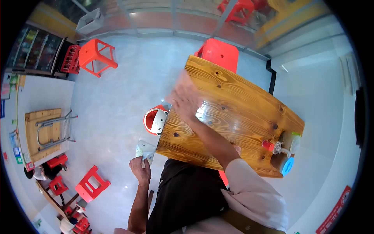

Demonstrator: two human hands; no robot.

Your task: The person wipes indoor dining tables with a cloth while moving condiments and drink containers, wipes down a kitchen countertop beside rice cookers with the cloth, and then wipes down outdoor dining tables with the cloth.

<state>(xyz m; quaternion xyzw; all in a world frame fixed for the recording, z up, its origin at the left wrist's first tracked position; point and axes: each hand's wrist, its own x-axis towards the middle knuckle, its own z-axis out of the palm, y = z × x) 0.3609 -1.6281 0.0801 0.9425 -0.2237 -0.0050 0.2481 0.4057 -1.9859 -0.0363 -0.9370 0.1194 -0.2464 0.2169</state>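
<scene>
My right hand (186, 102) is stretched across the wooden table (249, 105) at its far left corner. Under and beyond its fingers is a pale pink cloth (185, 81), smeared by motion and reaching the table's edge. Beside the table's near left corner, my left hand (140, 170) grips a clear plastic bag (145, 149) by its near end. Pale contents show through it, too unclear to name. Past the bag, a red round bin (150, 117) with a white cartoon face on it stands at the table's left edge.
At the table's right end stand a red-labelled shaker (269, 146), a clear jar (295, 144) and a blue-lidded container (288, 167). Red stools (220, 54) stand around the floor. A folded wooden table (44, 134) leans at left; a person (41, 171) is beyond it.
</scene>
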